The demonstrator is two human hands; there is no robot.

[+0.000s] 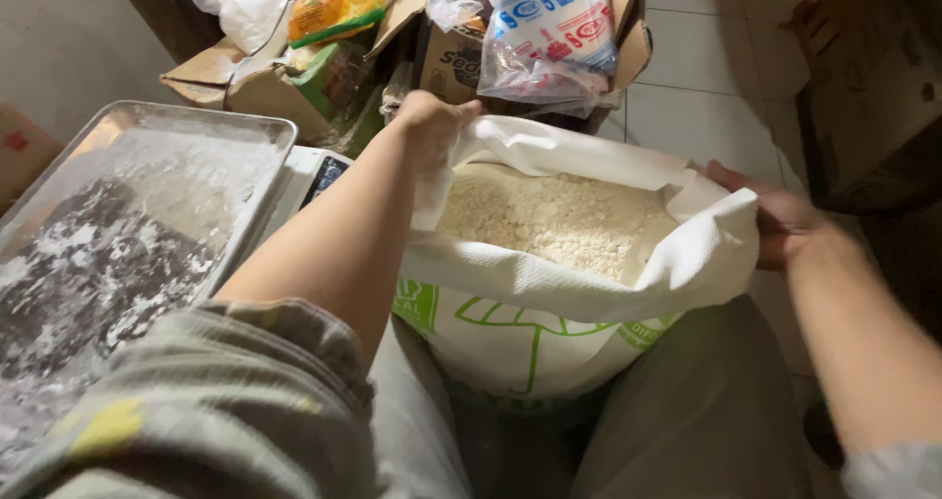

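Observation:
A big white sack (pixel 549 293) with green print stands open between my knees, filled with pale lumpy flour (pixel 559 219). My left hand (pixel 432 121) grips the far left rim of the sack's rolled-down mouth. My right hand (pixel 775 224) holds the right side of the rim, fingers curled over the folded cloth. Both hands pull the mouth apart.
A flour-dusted metal tray (pixel 137 214) rests at my left on a scale (pixel 319 175). Behind the sack stand cardboard boxes (pixel 294 82) with packets and plastic bags (pixel 549 33). Tiled floor (pixel 706 97) lies at the right, beside a dark piece of furniture (pixel 873 87).

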